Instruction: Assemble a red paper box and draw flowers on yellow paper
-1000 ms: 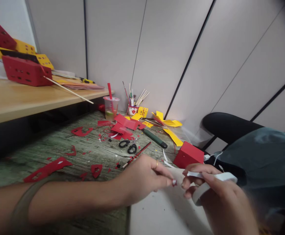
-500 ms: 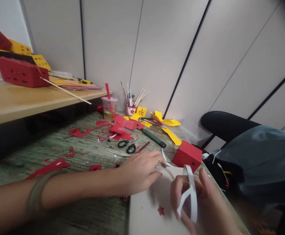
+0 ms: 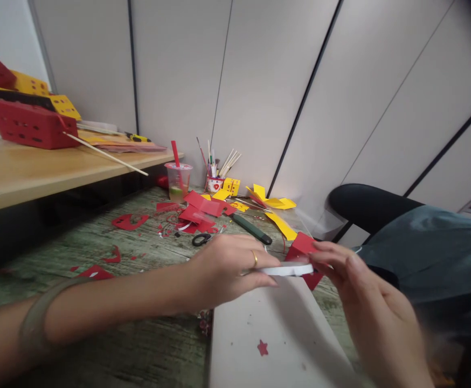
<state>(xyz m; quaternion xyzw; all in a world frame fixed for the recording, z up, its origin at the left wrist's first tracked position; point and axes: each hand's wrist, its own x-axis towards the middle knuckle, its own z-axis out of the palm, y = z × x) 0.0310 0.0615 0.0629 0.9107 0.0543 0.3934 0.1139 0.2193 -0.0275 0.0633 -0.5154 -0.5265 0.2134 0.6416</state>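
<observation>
Level above a white board (image 3: 255, 318), a thin roll of white tape (image 3: 286, 270) is seen nearly edge-on. My left hand (image 3: 227, 269), a ring on one finger, pinches its left end between thumb and fingers. At the other end, the bent fingers of my right hand (image 3: 375, 302) close on the tape; their exact grip is partly hidden. A small red star (image 3: 262, 347) lies on the board. Behind the tape stands a red paper box (image 3: 298, 245), partly covered by my right fingers.
Beyond my hands lie black-handled scissors (image 3: 201, 239), a dark green cutter (image 3: 251, 229), red paper scraps (image 3: 203, 207) and yellow paper pieces (image 3: 281, 223). A drink cup (image 3: 178, 180) stands near a pen holder (image 3: 215, 185). A raised wooden shelf (image 3: 57, 172) is at left, a black chair (image 3: 365, 196) at right.
The white tape, held in my right hand as an upright ring, has been raised and turned flat. My left hand has taken hold of its left end.
</observation>
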